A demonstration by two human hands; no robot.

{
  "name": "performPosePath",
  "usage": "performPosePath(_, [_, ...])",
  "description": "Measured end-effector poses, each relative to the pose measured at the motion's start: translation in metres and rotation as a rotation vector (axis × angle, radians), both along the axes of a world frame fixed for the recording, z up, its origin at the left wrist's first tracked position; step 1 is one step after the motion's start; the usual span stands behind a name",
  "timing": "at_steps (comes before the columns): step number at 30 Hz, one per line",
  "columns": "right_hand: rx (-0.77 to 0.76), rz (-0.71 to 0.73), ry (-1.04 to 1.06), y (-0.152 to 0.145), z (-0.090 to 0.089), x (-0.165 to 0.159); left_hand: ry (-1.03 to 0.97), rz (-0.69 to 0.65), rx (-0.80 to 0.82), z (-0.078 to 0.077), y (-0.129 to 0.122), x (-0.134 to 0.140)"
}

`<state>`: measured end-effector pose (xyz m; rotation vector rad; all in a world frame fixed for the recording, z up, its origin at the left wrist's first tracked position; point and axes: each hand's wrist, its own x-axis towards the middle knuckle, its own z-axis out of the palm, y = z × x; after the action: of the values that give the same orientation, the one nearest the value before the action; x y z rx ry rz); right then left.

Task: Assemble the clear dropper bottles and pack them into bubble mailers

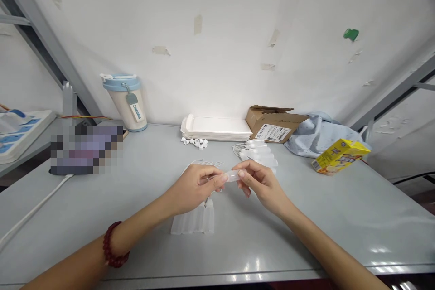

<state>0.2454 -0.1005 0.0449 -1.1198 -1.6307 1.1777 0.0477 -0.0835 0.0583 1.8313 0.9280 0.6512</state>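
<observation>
Left hand point(195, 186): your thumb and fingers are pinching one end of a small translucent tube point(233, 175); the grip is closed.
Right hand point(261, 184): your thumb and forefinger are pinching the other end; this grip is closed on the same tube.
Small translucent tube: it is lying nearly level between your two hands, raised over the grey table point(272, 247); whether its end is fitted, you cannot tell (your fingertips are covering both ends).
Step in hand: you seem to be working on this single piece with both hands at once; how far along it is, the view is not showing.
Next move: it is probably calling for light, even pressure and both ends kept in line; squeezing hard could be bending or slipping a piece this slim.
Row of tubes point(192, 219): these are lying side by side, nearer you than your left hand; thin cords point(204, 162) are showing just beyond that hand.
Second group of tubes point(260, 154): these are lying beyond your right hand, cords pointing left.
White pieces point(196, 142): they are lying loose in front of the white stack point(217, 128).
Back edge: a cardboard box point(280, 126) is sitting beside the stack; a pale blue cloth point(319, 133) is bunching to its right, a yellow carton point(340, 156) in front of it.
</observation>
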Motion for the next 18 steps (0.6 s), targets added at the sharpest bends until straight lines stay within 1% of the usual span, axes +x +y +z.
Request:
performPosePath(2, [0.028, -0.012, -0.038, -0.0007, -0.0004, -0.0002, -0.011, -0.011, -0.136, 0.0008, 0.0016, -0.0006])
performPosePath(4, [0.077, -0.034, -0.094, -0.0013, -0.0014, -0.0006, -0.023, -0.016, -0.209, -0.0001, 0.0032, -0.0011])
performPosePath(7, [0.192, -0.069, -0.202, -0.0025, -0.003, -0.0012, -0.082, -0.034, -0.332, -0.0026, 0.005, -0.0019])
performPosePath(10, [0.281, -0.049, -0.286, -0.0043, -0.0028, -0.0016, -0.125, -0.047, -0.441, -0.0036, 0.0056, -0.0028])
performPosePath(14, [0.309, -0.019, -0.31, -0.0061, -0.0005, -0.0011, -0.14, -0.062, -0.443, -0.0009, 0.0041, -0.0035])
performPosePath(18, [0.269, -0.008, -0.266, -0.0054, -0.0007, 0.0005, -0.119, -0.037, -0.39, 0.0018, -0.0001, -0.0019])
